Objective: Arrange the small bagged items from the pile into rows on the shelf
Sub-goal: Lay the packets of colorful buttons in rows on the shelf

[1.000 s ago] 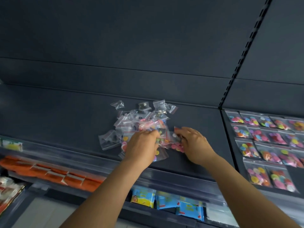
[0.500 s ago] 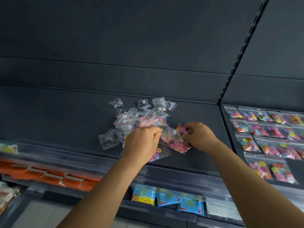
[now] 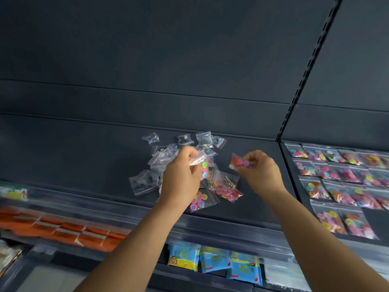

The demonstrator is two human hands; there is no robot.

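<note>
On the dark shelf (image 3: 73,157), head view, only view here: a pile (image 3: 168,163) of small clear bags sits mid-shelf, near the back edge, loose and overlapping. Left hand (image 3: 181,178) is raised over the pile, fingers pinched shut on a bag of mixed buttons (image 3: 201,165), green and pink ones showing. Right hand (image 3: 260,170) is off to the right of the pile, clear of it, fingers closed on a bag of red and pink buttons (image 3: 240,163), held up off the shelf.

Change since a second ago: both hands were down in the pile, sorting; half a second ago the right hand was just pinching a bag at the pile's right edge. Now that bag is lifted and carried out to the right, and the left hand has risen with its own bag. So the picking step looks done for two bags, placing not yet done.

Further right, past the upright divider (image 3: 294,110), the next shelf section holds rows of button bags (image 3: 336,178) already laid flat, with a gap at the front right. Likely the held bags go into rows next. Pile is large, task looks far from finished.

Lower shelves show orange packs (image 3: 63,228) and blue packets (image 3: 214,264), blurred, not part of this.
</note>
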